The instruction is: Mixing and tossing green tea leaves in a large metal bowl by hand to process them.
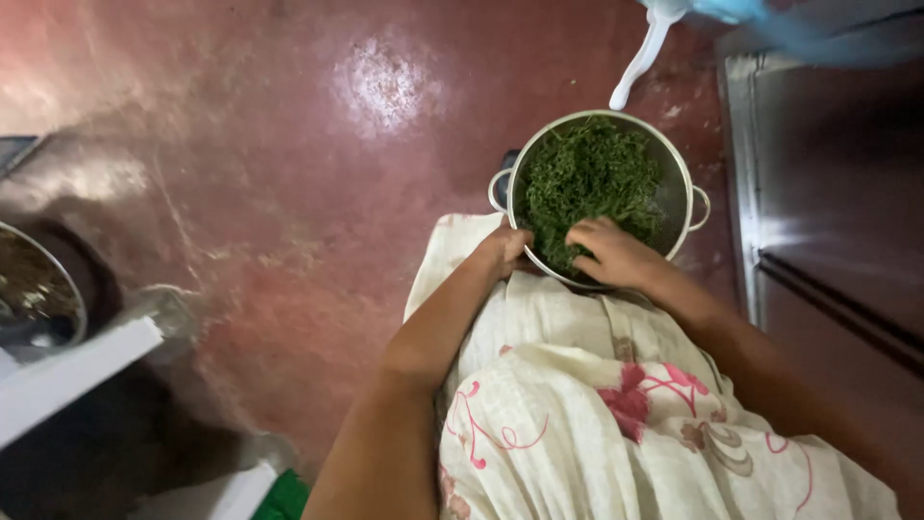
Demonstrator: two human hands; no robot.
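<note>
A round metal colander (680, 171) with two small side handles stands on the red floor in front of my lap. It is full of chopped dark green leaves (587, 173). My left hand (503, 248) grips the colander's near rim. My right hand (611, 250) reaches inside, fingers curled down into the greens at the near side. A cream cloth with pink flowers (597, 414) covers my lap below both arms.
A metal bowl (38, 289) with dark contents sits at the left edge beside a white board (77, 371). A steel cabinet (828, 193) stands on the right. A white and blue plastic object (654, 39) lies beyond the colander. Polished red floor (289, 193) spreads to the left.
</note>
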